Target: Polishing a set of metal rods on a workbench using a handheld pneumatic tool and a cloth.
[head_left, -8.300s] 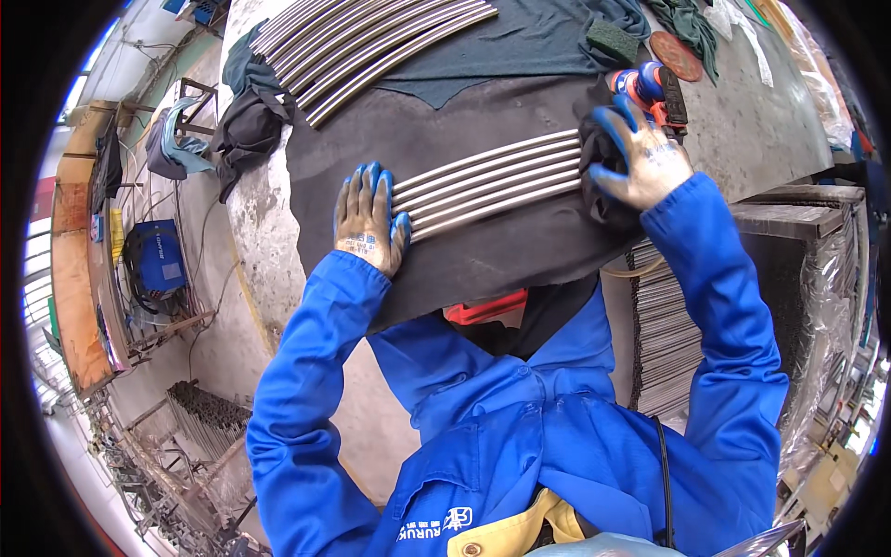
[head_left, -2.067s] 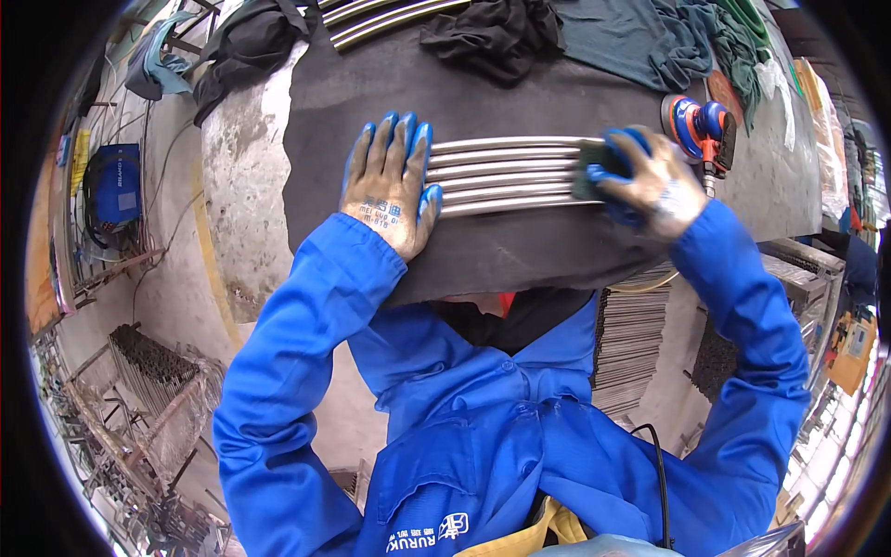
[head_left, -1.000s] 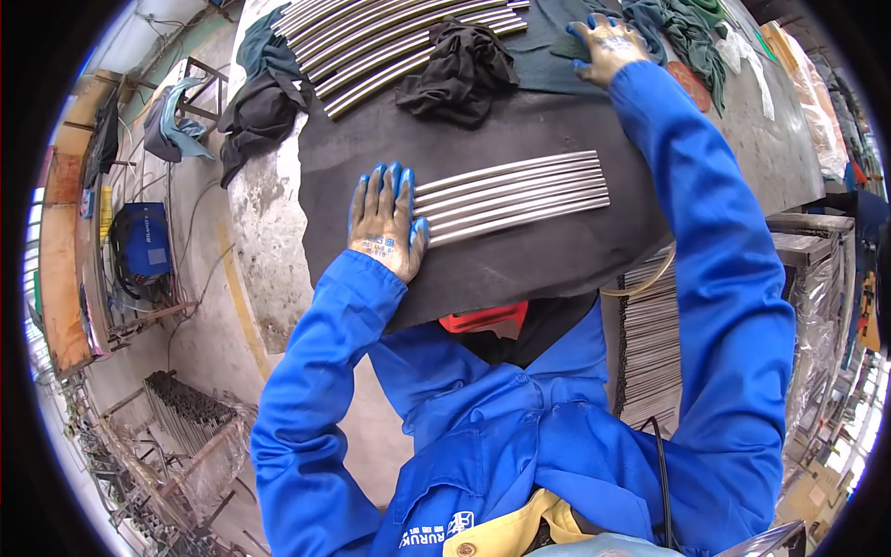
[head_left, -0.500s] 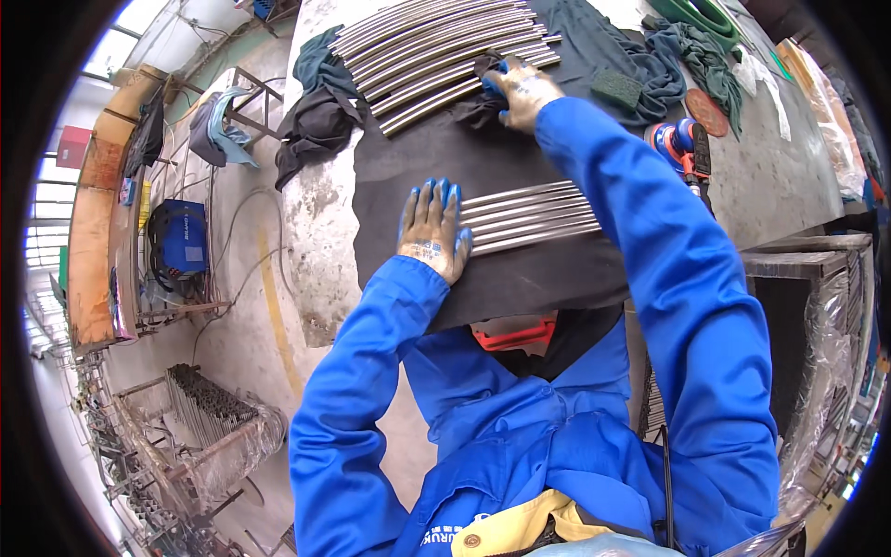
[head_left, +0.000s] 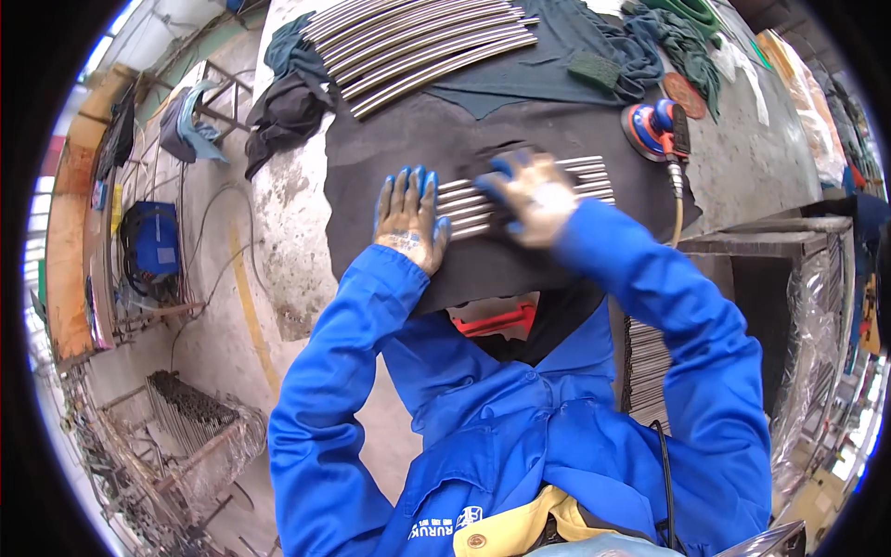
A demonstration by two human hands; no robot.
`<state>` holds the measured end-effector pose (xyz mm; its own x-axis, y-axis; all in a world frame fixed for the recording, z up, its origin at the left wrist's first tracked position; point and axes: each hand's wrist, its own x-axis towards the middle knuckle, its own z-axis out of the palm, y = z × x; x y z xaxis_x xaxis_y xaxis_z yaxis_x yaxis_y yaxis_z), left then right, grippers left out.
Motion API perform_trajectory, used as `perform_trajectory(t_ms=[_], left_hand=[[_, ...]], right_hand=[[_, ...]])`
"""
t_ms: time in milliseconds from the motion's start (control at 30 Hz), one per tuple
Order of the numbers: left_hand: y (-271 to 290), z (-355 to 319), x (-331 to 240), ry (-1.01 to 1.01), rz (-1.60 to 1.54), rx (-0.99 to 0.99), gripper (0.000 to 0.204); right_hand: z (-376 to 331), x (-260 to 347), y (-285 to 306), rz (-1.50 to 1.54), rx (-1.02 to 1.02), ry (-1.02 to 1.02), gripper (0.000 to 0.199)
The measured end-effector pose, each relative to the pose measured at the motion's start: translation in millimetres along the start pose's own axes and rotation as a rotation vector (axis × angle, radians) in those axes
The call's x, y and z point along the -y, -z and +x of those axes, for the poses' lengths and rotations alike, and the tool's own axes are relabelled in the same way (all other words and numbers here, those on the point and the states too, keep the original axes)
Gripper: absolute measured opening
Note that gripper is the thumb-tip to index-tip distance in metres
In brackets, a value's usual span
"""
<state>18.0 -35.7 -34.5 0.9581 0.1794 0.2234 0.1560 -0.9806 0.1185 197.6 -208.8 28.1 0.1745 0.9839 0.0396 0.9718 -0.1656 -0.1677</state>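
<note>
Several shiny metal rods [head_left: 459,206] lie side by side on a black sheet [head_left: 566,130] at the near side of the table. My left hand [head_left: 408,221], in a blue-tipped work glove, rests flat over their left ends with fingers stretched. My gloved right hand [head_left: 540,202], a little blurred, grips a black cloth [head_left: 504,151] against the middle of the rods. Part of the cloth is hidden beneath that hand. The rods' right ends show beyond it. Farther back, a wide row of similar metal rods [head_left: 418,46] lies on the table.
An orbital sander [head_left: 654,130] with a hose stands to the right. Near it are a green scouring pad [head_left: 594,71], a brown disc [head_left: 684,95] and dark green cloths [head_left: 691,56]. A dark cloth [head_left: 288,116] hangs over the table's left edge. A metal rack [head_left: 752,243] is at the right.
My right hand has come nearer with the black cloth, from the far row of rods onto the near rods. My left hand stays flat on their left ends.
</note>
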Motion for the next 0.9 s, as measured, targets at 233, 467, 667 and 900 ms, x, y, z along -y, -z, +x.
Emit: perform_trajectory(t_ms=[233,467,667,900], left_hand=[[-7.3,-2.2,10.5,-0.045,0.034,-0.005,0.073],[-2.8,3.7,5.1,-0.032,0.034,0.028,0.07],[-3.3,-0.4,7.2,-0.006,0.061,0.046,0.069],[0.0,1.6,6.0,-0.014,0.052,0.033,0.07]], right_hand=[[21.9,19.6,-29.5,-0.001,-0.291,0.024,0.063],[-75.7,-96.0,7.1,-0.334,0.043,-0.292,0.048],[-81.8,-114.2,48.1,-0.57,0.301,-0.411,0.054],[-68.9,-112.1,76.3,-0.034,-0.309,-0.171,0.071]])
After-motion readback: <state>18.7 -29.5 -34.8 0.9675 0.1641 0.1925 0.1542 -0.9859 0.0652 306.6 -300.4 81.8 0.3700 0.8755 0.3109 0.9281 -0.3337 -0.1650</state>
